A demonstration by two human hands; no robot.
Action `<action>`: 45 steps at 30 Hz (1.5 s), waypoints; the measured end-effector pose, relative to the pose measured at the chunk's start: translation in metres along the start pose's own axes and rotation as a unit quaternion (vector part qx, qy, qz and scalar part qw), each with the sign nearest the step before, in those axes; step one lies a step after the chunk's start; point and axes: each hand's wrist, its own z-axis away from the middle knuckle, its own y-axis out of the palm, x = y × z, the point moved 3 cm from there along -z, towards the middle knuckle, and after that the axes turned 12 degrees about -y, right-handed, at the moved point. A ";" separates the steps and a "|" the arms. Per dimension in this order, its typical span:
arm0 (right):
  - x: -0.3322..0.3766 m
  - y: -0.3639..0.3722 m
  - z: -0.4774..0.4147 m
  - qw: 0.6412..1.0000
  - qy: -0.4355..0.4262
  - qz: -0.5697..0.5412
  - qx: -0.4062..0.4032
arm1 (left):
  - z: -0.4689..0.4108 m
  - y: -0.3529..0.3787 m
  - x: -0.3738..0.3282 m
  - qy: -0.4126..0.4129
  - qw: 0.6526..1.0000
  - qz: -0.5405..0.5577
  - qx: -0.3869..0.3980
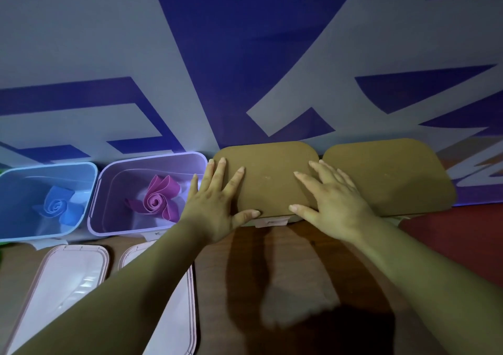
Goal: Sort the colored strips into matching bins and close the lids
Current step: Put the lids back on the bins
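A: Hands?
B: Left hand (217, 205) and right hand (332, 199) both flat, fingers spread, pressing on brown lid (268, 180). Gripping nothing.
A: Risk?
B: Uneven push could leave one edge unseated, or slide the bin on the worktop (299, 259). Can't tell if it's latched.
A: Counts?
B: Two brown lids, second lid (386, 175) just beside. Two open bins: blue bin (16, 191) with one blue strip (58, 205), purple bin (114, 180) with one purple strip (159, 196). Two pink lids (70, 278) lie loose in front.

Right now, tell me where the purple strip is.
The purple strip lies coiled in the open purple bin, left of centre in the head view, between the blue bin and the brown lid under the left hand.
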 end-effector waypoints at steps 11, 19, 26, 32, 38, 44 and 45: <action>-0.013 0.003 -0.018 0.995 0.003 0.051 0.086 | -0.001 0.001 0.000 -0.007 1.000 0.020 0.010; -0.012 0.000 -0.013 0.996 -0.002 0.038 0.076 | 0.001 -0.006 -0.004 -0.027 0.998 -0.017 0.053; 0.027 -0.017 0.016 1.000 -0.025 0.016 0.001 | 0.065 -0.018 0.007 -0.036 0.999 0.009 -0.001; 0.102 0.010 0.070 0.999 -0.050 -0.008 -0.008 | 0.166 0.004 0.058 -0.076 0.996 0.039 -0.005; 0.168 0.056 0.111 0.996 -0.055 -0.033 0.063 | 0.259 0.040 0.097 -0.175 0.982 0.039 0.059; 0.200 0.100 0.130 0.987 -0.072 -0.041 0.139 | 0.328 0.069 0.115 -0.297 0.948 0.048 0.107; 0.205 0.106 0.131 0.986 -0.078 -0.040 0.144 | 0.339 0.073 0.120 -0.309 0.944 0.054 0.104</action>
